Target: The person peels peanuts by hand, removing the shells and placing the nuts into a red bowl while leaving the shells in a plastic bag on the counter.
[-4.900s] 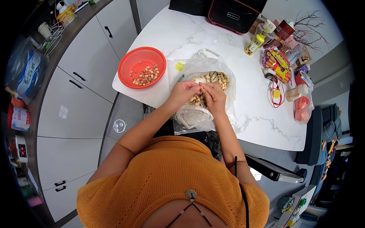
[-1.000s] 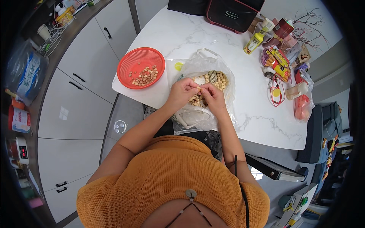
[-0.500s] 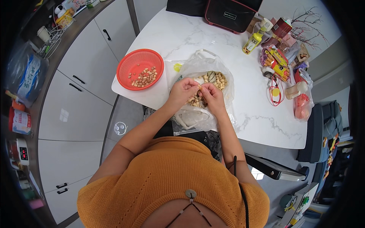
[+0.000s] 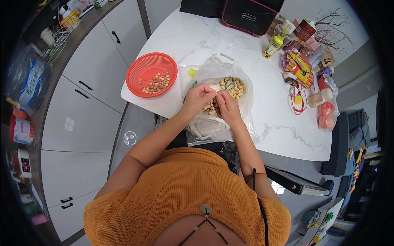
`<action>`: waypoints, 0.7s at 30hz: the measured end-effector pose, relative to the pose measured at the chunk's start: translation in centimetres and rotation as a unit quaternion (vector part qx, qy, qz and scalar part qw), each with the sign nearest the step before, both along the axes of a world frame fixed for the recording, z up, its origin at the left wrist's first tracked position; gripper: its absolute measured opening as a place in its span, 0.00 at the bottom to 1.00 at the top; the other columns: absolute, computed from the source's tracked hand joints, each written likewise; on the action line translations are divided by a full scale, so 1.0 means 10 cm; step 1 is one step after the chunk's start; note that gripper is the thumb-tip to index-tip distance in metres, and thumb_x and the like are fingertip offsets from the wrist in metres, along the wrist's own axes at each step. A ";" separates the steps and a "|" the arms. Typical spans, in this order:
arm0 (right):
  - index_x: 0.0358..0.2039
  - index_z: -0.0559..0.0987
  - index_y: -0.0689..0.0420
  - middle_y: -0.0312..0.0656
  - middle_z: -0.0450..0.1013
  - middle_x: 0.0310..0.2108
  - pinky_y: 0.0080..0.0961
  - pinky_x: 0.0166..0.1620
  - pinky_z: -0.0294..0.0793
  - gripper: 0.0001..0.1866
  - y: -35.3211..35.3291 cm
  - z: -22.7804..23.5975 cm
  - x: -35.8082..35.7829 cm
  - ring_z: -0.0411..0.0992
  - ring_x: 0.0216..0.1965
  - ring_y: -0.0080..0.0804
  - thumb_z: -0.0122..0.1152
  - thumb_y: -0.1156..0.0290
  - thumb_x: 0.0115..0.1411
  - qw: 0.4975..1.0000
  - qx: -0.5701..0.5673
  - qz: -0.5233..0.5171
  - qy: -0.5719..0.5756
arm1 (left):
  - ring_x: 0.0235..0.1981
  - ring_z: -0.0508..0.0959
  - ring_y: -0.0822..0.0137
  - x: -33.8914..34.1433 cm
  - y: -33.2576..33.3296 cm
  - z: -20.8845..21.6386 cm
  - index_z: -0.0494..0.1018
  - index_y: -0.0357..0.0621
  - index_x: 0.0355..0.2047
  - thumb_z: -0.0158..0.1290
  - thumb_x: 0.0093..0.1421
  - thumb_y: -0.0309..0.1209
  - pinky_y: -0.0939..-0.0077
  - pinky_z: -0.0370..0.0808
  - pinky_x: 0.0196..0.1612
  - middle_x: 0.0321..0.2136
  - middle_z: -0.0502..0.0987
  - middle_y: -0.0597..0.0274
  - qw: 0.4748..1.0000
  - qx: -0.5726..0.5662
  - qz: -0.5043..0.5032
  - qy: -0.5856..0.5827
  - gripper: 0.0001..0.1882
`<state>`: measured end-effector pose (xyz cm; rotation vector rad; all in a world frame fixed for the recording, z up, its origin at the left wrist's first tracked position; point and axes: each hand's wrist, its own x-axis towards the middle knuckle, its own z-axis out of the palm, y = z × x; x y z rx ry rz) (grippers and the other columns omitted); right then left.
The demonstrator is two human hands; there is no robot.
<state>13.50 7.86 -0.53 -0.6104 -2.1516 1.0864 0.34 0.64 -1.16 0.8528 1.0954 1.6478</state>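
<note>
My left hand [image 4: 196,101] and my right hand [image 4: 229,108] meet fingertip to fingertip over an open plastic bag [image 4: 242,73]. Both pinch a small, pale peanut [image 4: 216,94], mostly covered by the fingers. Inside the bag, unshelled peanuts [image 4: 237,87] fill the far right part. Broken peanut shells [image 4: 211,110] lie nearer to me, partly under my hands. To the left stands a red plastic basket [image 4: 132,74], with shelled peanuts [image 4: 157,83] scattered over its bottom.
The white marbled table [image 4: 283,127] carries everything. A black appliance [image 4: 249,17] stands at its far edge. On the right are a yellow bottle [image 4: 272,46], snack packets [image 4: 298,67], a red cord [image 4: 297,102] and a bag of round fruit [image 4: 326,115]. White cabinets [image 4: 82,119] line the left.
My right hand has turned slightly, its fingers curling closer around the peanut. My left hand stays almost where it was. The basket and the bag look the same.
</note>
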 end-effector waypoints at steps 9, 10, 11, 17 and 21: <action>0.28 0.69 0.59 0.44 0.66 0.18 0.26 0.26 0.65 0.12 -0.02 0.01 0.01 0.66 0.20 0.34 0.45 0.64 0.61 1.000 -0.006 -0.003 0.005 | 0.20 0.66 0.83 0.06 -0.03 0.05 0.68 0.40 0.29 0.50 0.56 0.26 0.91 0.63 0.23 0.22 0.70 0.70 0.999 0.011 0.014 0.044 0.03; 0.27 0.69 0.59 0.44 0.65 0.18 0.26 0.26 0.65 0.12 -0.02 0.01 0.00 0.66 0.20 0.34 0.44 0.64 0.61 1.000 -0.003 -0.002 0.007 | 0.20 0.66 0.83 0.07 -0.03 0.03 0.68 0.40 0.29 0.50 0.56 0.26 0.92 0.63 0.23 0.22 0.70 0.70 0.998 0.015 0.022 0.053 0.03; 0.27 0.69 0.60 0.44 0.65 0.18 0.26 0.26 0.65 0.12 -0.03 0.01 0.00 0.66 0.20 0.34 0.44 0.64 0.61 1.000 -0.005 -0.002 0.008 | 0.20 0.66 0.84 0.08 -0.03 0.03 0.68 0.40 0.29 0.50 0.56 0.26 0.92 0.64 0.24 0.22 0.70 0.70 0.997 0.020 0.030 0.063 0.03; 0.27 0.68 0.60 0.45 0.64 0.18 0.26 0.26 0.64 0.12 -0.01 -0.03 -0.01 0.64 0.20 0.34 0.44 0.65 0.61 1.000 -0.020 -0.005 0.015 | 0.20 0.67 0.83 0.12 -0.02 0.06 0.68 0.39 0.30 0.50 0.57 0.26 0.91 0.64 0.24 0.21 0.69 0.70 0.997 0.007 0.045 0.062 0.03; 0.27 0.68 0.60 0.44 0.63 0.17 0.25 0.26 0.63 0.12 0.00 -0.05 -0.02 0.63 0.20 0.30 0.44 0.65 0.61 0.998 -0.060 0.001 0.012 | 0.20 0.67 0.83 0.12 -0.02 0.06 0.68 0.39 0.30 0.49 0.57 0.25 0.91 0.64 0.23 0.20 0.69 0.70 0.998 0.002 0.045 0.047 0.03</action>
